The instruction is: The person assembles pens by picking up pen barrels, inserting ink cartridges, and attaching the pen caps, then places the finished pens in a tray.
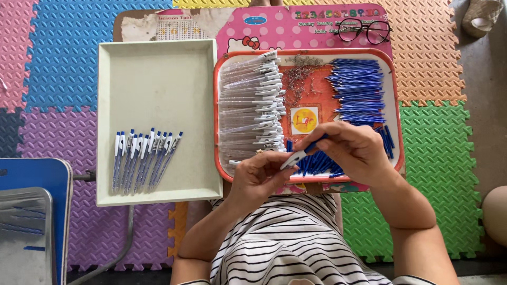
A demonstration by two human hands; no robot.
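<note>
I observed both hands raised above the near edge of the orange-rimmed plastic tray, which rested on the pink printed surface. The left hand had its fingers curled and pressed around the clear barrel end of a partly assembled ballpoint pen with a white clip and blue tip piece. The right hand pinched the blue end of the same pen between thumb and forefinger. The pen lay tilted between the 2 hands, above the tray's front rim.

Inside the tray I noted a stack of clear pen barrels with white clips on the left side, a loose heap of small metal springs at the upper centre, a pile of blue ink refills on the right, and a scatter of short blue pen pieces along the near edge beneath the hands.

To the left sat a shallow cream rectangular tray holding a row of finished blue-and-white pens, lying side by side near its lower left corner. A pair of black-framed glasses lay on the surface beyond the orange tray. Coloured foam floor mats surrounded the surface.
</note>
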